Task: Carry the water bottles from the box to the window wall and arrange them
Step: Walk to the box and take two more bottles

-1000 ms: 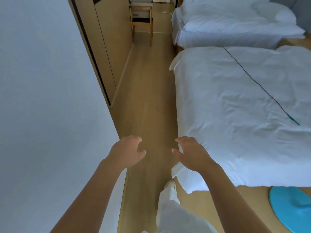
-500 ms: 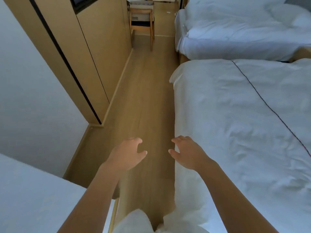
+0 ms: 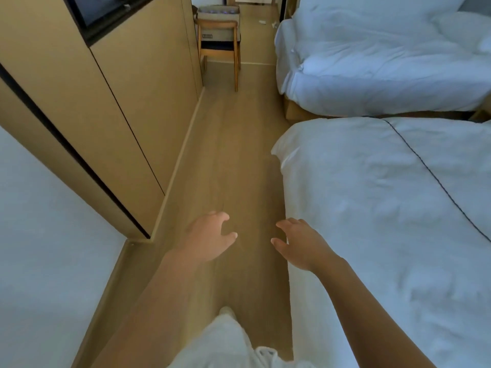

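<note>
A cardboard box holding several bottles with bluish caps sits on a wooden chair at the far end of the aisle. My left hand and my right hand are stretched out in front of me over the wooden floor, fingers loosely curved, both holding nothing. They are far from the box. The window wall is out of sight.
A narrow wooden-floor aisle runs ahead between tan wardrobe panels on the left and two white beds on the right. A white wall stands at the near left. Small bits of litter lie on the far floor.
I have walked forward along the aisle; the wardrobe, the beds and the chair with the box have come closer. Both hands stay out in front, holding nothing.
</note>
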`<state>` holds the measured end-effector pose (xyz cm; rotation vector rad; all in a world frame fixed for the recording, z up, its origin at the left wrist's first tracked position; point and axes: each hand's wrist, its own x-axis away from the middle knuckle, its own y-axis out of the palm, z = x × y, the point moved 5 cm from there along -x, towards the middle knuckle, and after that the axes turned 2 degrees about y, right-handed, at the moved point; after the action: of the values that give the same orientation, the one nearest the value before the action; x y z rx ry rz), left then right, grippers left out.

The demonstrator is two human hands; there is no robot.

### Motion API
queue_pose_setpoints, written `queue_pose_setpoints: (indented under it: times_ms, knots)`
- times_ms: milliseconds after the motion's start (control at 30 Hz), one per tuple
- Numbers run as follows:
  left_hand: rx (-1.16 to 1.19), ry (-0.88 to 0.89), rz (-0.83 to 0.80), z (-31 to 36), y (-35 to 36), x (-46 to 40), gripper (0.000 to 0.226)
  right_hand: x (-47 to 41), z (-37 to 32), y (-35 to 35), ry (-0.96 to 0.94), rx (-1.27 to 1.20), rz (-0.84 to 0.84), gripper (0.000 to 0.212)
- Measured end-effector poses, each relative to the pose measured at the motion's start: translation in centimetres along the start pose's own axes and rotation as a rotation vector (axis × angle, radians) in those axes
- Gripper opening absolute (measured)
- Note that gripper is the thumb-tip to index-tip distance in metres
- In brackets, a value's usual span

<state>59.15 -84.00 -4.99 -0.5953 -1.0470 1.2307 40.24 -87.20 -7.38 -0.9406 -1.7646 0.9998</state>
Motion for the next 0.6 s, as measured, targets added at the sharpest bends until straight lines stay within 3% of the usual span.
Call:
queue_pose_setpoints:
  times_ms: [600]
  knots:
    - [0.019, -0.054, -0.048, -4.9, -11.4, -32.0, 0.060, -33.3, -0.9, -9.1, -0.025, -0.046, -0.048, 0.045]
